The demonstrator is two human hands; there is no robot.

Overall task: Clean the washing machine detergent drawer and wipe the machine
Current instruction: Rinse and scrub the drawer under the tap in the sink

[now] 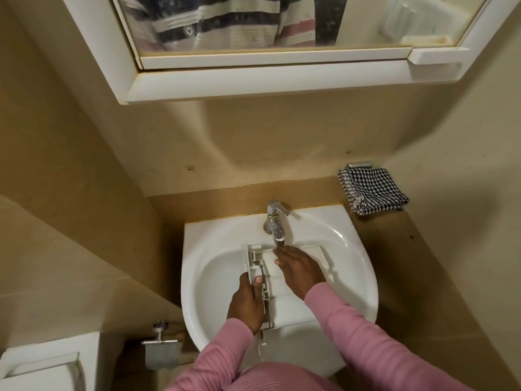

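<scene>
The white plastic detergent drawer (293, 303) lies across the basin of the white sink (355, 266), under the chrome tap (275, 221). Water runs from the spout onto it. My left hand (248, 300) grips the drawer's left end, thumb on top by the grey front frame. My right hand (298, 268) lies flat on the drawer's upper surface, fingers spread just below the spout, rubbing against the plastic. Both sleeves are pink. The washing machine is out of view.
A black-and-white checked cloth (370, 190) hangs on a holder on the wall right of the sink. A mirrored cabinet (253, 80) juts out above. A toilet-paper holder (162, 348) and a white toilet cistern (42, 365) sit at lower left.
</scene>
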